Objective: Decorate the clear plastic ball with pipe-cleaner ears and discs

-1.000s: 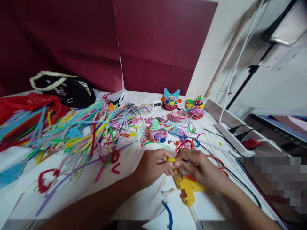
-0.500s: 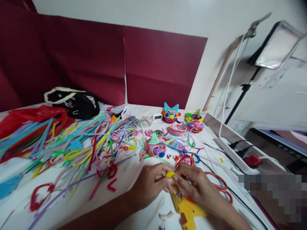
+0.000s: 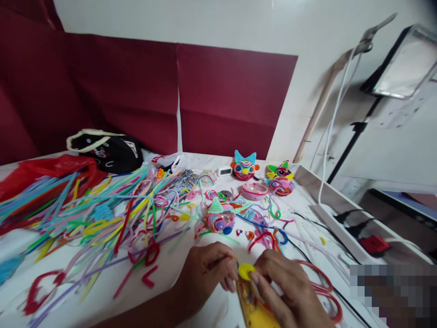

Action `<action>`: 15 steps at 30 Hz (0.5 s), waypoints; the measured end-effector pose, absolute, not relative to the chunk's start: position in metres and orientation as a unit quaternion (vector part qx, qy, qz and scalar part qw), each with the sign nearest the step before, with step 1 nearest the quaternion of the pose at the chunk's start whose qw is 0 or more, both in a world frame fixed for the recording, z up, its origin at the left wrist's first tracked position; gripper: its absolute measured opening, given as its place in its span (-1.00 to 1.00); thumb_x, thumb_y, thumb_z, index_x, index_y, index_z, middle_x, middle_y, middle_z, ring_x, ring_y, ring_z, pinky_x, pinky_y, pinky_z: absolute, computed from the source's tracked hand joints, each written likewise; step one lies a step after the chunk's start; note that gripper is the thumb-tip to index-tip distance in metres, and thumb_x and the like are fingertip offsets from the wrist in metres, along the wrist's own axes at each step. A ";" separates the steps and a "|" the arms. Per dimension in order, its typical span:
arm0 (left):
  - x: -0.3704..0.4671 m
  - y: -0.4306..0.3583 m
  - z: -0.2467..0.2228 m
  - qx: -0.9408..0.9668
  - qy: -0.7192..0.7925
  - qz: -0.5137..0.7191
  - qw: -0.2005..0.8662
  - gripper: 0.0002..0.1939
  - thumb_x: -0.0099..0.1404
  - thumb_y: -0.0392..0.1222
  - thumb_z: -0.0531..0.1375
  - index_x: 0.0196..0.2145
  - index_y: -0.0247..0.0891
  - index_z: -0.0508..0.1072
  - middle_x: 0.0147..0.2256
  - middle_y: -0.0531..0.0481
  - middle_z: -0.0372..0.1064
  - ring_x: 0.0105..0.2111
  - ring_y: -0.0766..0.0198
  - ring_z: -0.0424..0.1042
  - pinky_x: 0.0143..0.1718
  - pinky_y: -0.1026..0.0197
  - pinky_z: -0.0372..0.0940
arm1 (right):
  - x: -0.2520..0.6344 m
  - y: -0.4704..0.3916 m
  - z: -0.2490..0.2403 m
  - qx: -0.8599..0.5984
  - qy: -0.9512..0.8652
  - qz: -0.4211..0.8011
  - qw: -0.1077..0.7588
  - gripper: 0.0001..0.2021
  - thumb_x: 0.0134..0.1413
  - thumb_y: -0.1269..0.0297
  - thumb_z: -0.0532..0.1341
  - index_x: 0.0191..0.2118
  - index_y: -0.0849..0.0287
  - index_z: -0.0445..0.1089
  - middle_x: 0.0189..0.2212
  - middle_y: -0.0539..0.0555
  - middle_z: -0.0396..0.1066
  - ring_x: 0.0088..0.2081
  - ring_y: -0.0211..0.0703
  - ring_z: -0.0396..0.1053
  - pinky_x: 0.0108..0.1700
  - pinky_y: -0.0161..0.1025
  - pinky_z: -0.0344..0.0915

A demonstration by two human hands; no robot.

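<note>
My right hand pinches a small yellow disc between thumb and fingertips, its flat round face showing. Just left of the disc is my left hand, fingers curled and pressed together; anything in them is too small to make out. Below both hands lies a flat yellow object, possibly a glue gun, partly covered by my right hand. Red looped handles, like those of scissors, stick out beside my right hand. In front of my hands sits a colourful pipe-cleaner mask-like figure with a green pointed ear.
Loose pipe cleaners spread over the left side. Two more decorated figures, one with blue ears and one with yellow ears, stand at the back. A black bag, a small digital clock and a power strip border the area.
My left hand has come off the yellow disc and moved slightly left. The disc now stays in my right hand, turned to show its face. The view has shifted a little.
</note>
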State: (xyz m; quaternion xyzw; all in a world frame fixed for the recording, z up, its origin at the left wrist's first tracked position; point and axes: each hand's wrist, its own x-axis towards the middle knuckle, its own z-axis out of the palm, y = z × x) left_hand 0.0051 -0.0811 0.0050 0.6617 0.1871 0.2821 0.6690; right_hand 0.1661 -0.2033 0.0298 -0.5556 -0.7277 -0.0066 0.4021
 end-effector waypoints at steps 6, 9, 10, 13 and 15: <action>0.004 -0.083 0.008 0.667 0.205 0.296 0.652 -0.57 0.24 0.16 0.23 -0.44 -0.32 0.44 -0.63 0.03 0.41 -0.68 0.38 0.42 -0.61 0.40 0.33 | 0.168 -0.197 0.017 -0.505 -0.744 -0.088 0.429 -0.83 0.31 0.40 0.07 -0.35 0.15 0.28 -0.53 0.03 0.34 -0.47 -0.24 0.32 -0.45 -0.32 0.20; 0.002 -0.083 0.006 0.686 0.206 0.307 0.627 -0.61 0.28 0.12 0.21 -0.44 -0.30 0.44 -0.65 0.05 0.39 -0.69 0.40 0.40 -0.61 0.42 0.30 | 0.166 -0.195 0.012 -0.515 -0.743 -0.103 0.415 -0.80 0.31 0.37 0.09 -0.38 0.17 0.32 -0.54 0.04 0.35 -0.49 -0.24 0.32 -0.47 -0.32 0.19; 0.001 -0.082 0.004 0.694 0.205 0.311 0.616 -0.63 0.29 0.10 0.20 -0.43 -0.30 0.45 -0.65 0.06 0.39 -0.69 0.40 0.40 -0.60 0.43 0.29 | 0.165 -0.194 0.010 -0.522 -0.744 -0.102 0.405 -0.80 0.31 0.38 0.09 -0.38 0.18 0.33 -0.54 0.04 0.36 -0.49 -0.25 0.32 -0.47 -0.32 0.19; -0.002 -0.079 -0.005 0.715 0.201 0.316 0.590 -0.69 0.34 0.03 0.17 -0.39 -0.27 0.47 -0.63 0.06 0.41 -0.67 0.41 0.41 -0.59 0.44 0.28 | 0.163 -0.190 0.005 -0.524 -0.739 -0.120 0.405 -0.74 0.31 0.38 0.08 -0.43 0.18 0.35 -0.57 0.03 0.34 -0.53 -0.26 0.29 -0.50 -0.32 0.16; -0.005 -0.077 -0.012 0.723 0.194 0.316 0.583 -0.73 0.35 0.01 0.16 -0.33 -0.25 0.49 -0.60 0.05 0.42 -0.67 0.39 0.42 -0.60 0.43 0.28 | 0.161 -0.186 0.001 -0.522 -0.729 -0.139 0.422 -0.67 0.34 0.34 0.03 -0.48 0.16 0.33 -0.61 0.02 0.30 -0.57 -0.28 0.25 -0.54 -0.31 0.13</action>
